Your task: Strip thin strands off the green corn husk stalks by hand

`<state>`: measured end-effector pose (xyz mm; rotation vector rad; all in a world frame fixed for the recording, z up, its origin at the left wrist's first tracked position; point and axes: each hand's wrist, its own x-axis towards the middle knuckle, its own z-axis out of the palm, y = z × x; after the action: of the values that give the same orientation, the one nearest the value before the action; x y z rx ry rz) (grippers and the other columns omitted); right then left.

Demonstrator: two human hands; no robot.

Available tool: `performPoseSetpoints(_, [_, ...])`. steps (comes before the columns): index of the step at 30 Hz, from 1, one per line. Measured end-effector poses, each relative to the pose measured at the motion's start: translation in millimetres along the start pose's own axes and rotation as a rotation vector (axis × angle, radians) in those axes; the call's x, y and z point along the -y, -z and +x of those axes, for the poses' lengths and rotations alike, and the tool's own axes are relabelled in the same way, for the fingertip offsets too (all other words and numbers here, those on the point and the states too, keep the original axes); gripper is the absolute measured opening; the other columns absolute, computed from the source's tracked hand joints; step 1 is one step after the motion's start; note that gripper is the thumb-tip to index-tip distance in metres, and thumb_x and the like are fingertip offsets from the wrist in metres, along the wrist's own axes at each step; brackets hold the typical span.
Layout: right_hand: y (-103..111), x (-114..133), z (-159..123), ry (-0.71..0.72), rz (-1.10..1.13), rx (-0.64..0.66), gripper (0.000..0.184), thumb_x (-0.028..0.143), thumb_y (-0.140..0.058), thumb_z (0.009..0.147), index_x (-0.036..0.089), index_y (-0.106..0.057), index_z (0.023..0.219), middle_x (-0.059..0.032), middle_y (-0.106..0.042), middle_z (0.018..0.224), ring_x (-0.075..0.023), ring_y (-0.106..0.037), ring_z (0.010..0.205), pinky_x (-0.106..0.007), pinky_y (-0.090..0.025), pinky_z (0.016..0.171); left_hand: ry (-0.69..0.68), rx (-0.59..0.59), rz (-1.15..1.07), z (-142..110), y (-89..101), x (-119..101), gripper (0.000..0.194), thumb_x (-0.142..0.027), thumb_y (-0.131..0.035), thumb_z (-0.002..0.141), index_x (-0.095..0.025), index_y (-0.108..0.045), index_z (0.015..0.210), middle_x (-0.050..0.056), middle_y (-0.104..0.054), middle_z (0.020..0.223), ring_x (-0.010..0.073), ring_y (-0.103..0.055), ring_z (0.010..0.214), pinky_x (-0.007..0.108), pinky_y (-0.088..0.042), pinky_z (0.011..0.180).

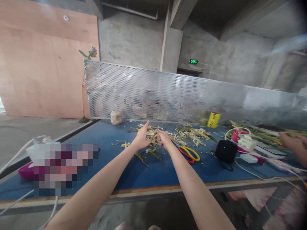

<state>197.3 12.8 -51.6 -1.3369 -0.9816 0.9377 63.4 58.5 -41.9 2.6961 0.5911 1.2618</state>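
Note:
My left hand (143,136) is over a heap of plant scraps, its thumb raised and apart from the fingers, which point toward my right hand. My right hand (164,138) is close beside it with bent fingers pressed together; what they hold, if anything, is too small to make out. Pale green and yellowish plant scraps (192,132) lie around and behind both hands. Darker leafy sprigs (153,152) rest on the blue tabletop (148,175) just below them. Right of my right forearm lies a tool with red and yellow loop handles (192,154), its far end partly hidden.
A perforated metal screen (134,80) runs along the back edge. Near it stand a pale carved pot (116,117) and a yellow can-like container (214,120). To the right are a black box (226,151), cables, long stalks (259,132) and another person's hand (291,142). A magenta object (26,172) lies left.

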Motion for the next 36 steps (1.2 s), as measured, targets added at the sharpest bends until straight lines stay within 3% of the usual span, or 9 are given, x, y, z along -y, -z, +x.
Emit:
performPoseSetpoints(4, [3.5,-3.5,0.8,-0.015,0.112,0.057,0.029,0.029,-0.047,0.084,0.014,-0.049,0.109,-0.007,-0.054,0.105,-0.0166,-0.055,0.087,-0.036,-0.048,0.073,0.014,-0.036,-0.012,0.6,-0.2,-2.9,0.07,-0.021,-0.051,0.073,-0.016,-0.015,0.133,0.01,-0.053,0.111,0.0224,-0.042,0.107,0.041,-0.028,0.092])
performPoseSetpoints(6, [5.3,-4.1,1.2,-0.008,0.163,0.076,0.024,0.033,-0.045,0.085,0.012,-0.053,0.096,-0.0032,-0.058,0.083,-0.0107,-0.056,0.065,-0.027,-0.048,0.057,0.015,-0.013,-0.033,1.7,0.7,-5.0,0.064,-0.02,-0.049,0.075,-0.018,-0.02,0.132,0.007,-0.057,0.105,0.0213,-0.043,0.105,0.04,-0.028,0.091])
performPoseSetpoints(8, [6.9,-4.0,0.9,0.006,0.207,0.087,0.026,0.037,-0.044,0.084,0.013,-0.051,0.075,0.005,-0.049,0.051,-0.0048,-0.041,0.036,-0.017,-0.035,0.036,0.022,0.016,-0.063,2.5,0.8,-6.4,0.057,-0.02,-0.049,0.076,-0.019,-0.027,0.129,0.005,-0.06,0.096,0.0201,-0.046,0.101,0.04,-0.029,0.091])
performPoseSetpoints(11, [7.9,-3.1,-1.4,0.02,0.252,0.107,0.031,0.04,-0.049,0.079,0.018,-0.039,0.058,0.0123,-0.027,0.031,-0.0023,-0.016,0.023,-0.015,-0.014,0.027,0.05,0.044,-0.127,1.8,-1.0,-7.0,0.06,-0.02,-0.05,0.075,-0.016,-0.026,0.129,0.004,-0.061,0.091,0.018,-0.051,0.095,0.036,-0.034,0.088])
performPoseSetpoints(14, [6.8,-1.9,-4.3,0.027,0.28,0.128,0.032,0.041,-0.05,0.076,0.019,-0.037,0.057,0.0134,-0.024,0.028,-0.0025,-0.014,0.022,-0.016,-0.011,0.027,0.092,0.06,-0.205,0.4,-3.2,-7.4,0.069,-0.022,-0.053,0.073,-0.015,-0.017,0.132,0.003,-0.061,0.088,0.0145,-0.056,0.082,0.03,-0.041,0.078])
performPoseSetpoints(18, [5.9,-0.8,-5.3,0.035,0.303,0.137,0.031,0.041,-0.051,0.074,0.02,-0.036,0.057,0.014,-0.023,0.027,-0.0023,-0.013,0.022,-0.016,-0.009,0.028,0.141,0.054,-0.291,-0.3,-3.5,-7.2,0.068,-0.022,-0.05,0.074,-0.016,-0.015,0.132,-0.001,-0.061,0.077,0.0114,-0.058,0.071,0.027,-0.045,0.071])
performPoseSetpoints(25, [7.9,-1.7,-1.7,0.037,0.303,0.137,0.032,0.043,-0.054,0.071,0.02,-0.036,0.059,0.0139,-0.024,0.029,-0.0022,-0.014,0.023,-0.016,-0.009,0.028,0.166,0.023,-0.386,0.9,-1.5,-4.9,0.071,-0.024,-0.051,0.074,-0.016,-0.012,0.133,0.004,-0.061,0.088,0.0112,-0.059,0.076,0.026,-0.047,0.072])
performPoseSetpoints(31, [9.2,-3.8,-0.4,0.035,0.288,0.104,0.031,0.042,-0.055,0.071,0.02,-0.036,0.059,0.0137,-0.024,0.029,-0.002,-0.013,0.023,-0.016,-0.009,0.029,0.154,0.033,-0.378,3.7,-1.4,-6.9,0.07,-0.016,-0.051,0.072,-0.017,-0.017,0.132,0.002,-0.061,0.083,0.0115,-0.058,0.077,0.028,-0.046,0.077])
performPoseSetpoints(36, [7.8,-3.5,-0.4,0.048,0.263,0.06,0.034,0.042,-0.056,0.07,0.02,-0.034,0.055,0.0129,-0.024,0.029,-0.0023,-0.014,0.023,-0.017,-0.009,0.028,0.136,0.063,-0.36,2.7,-2.7,-6.0,0.07,-0.019,-0.051,0.072,-0.014,-0.017,0.132,0.002,-0.06,0.082,0.0117,-0.056,0.072,0.028,-0.046,0.072])
